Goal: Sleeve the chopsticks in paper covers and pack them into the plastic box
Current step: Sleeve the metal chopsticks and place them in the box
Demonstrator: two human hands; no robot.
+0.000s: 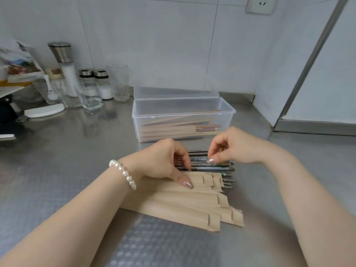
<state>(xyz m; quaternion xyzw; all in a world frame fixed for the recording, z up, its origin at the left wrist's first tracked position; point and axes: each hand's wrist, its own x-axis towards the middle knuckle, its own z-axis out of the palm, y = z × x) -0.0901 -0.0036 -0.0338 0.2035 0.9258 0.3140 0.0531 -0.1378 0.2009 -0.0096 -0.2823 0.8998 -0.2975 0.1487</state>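
A pile of loose chopsticks [215, 166] with dark patterned shafts lies on the steel counter, just in front of a clear plastic box [184, 110]. The box stands open and holds several chopsticks sleeved in brown paper. Nearer to me lies a fan of empty brown paper covers [185, 205]. My left hand [163, 160] rests over the left part of the chopstick pile, fingers curled onto the sticks and thumb lying on the top paper cover. My right hand [231, 147] hovers over the pile, its fingertips pinching at one chopstick near the middle.
Glasses [90, 95], shakers [102, 83] and a tall grinder [65, 66] crowd the back left by the wall. A white lid [45, 110] lies on the counter [57, 160] before them. A metal frame [308, 124] borders the right. A wall socket [261, 4] sits high up.
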